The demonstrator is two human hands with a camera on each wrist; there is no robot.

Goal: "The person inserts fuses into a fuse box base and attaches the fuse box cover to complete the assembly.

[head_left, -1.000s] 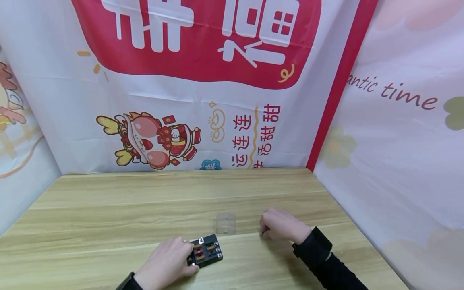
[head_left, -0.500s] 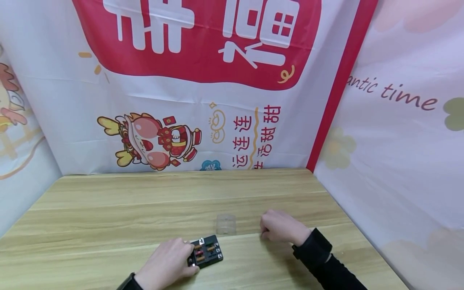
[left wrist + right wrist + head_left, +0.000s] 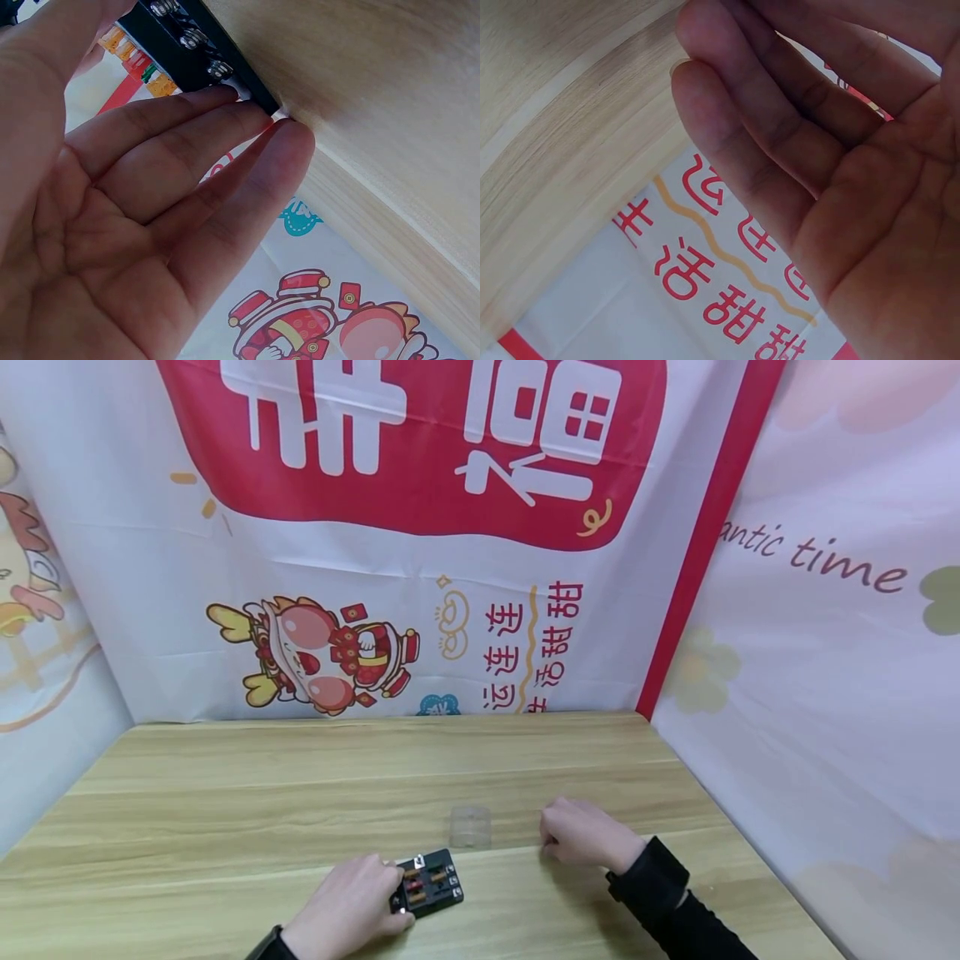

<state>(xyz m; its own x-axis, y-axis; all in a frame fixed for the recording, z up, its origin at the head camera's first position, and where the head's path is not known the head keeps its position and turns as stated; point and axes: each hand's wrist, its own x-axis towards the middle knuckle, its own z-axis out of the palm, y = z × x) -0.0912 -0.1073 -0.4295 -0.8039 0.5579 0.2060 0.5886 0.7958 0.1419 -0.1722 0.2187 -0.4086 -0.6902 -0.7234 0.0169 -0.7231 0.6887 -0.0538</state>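
Observation:
A black fuse block [image 3: 431, 883] with small orange, red and green blade fuses lies on the table in the head view. My left hand [image 3: 352, 902] grips its left end, thumb at the near side and fingers at the far side. In the left wrist view the fingertips touch the edge of the fuse block [image 3: 176, 49], beside a row of screws. Right of it, my right hand [image 3: 588, 835] rests on the table with loosely bent fingers. Nothing shows against the palm of the right hand [image 3: 840, 165] in its wrist view; the thumb is out of sight there.
A clear plastic cover [image 3: 470, 827] lies on the wooden table [image 3: 262, 802] just beyond the fuse block, between the two hands. Printed cloth [image 3: 360, 552] hangs along the table's far edge and at both sides.
The whole head view has shifted down slightly. Both hands, the fuse block and the clear cover keep their places on the table.

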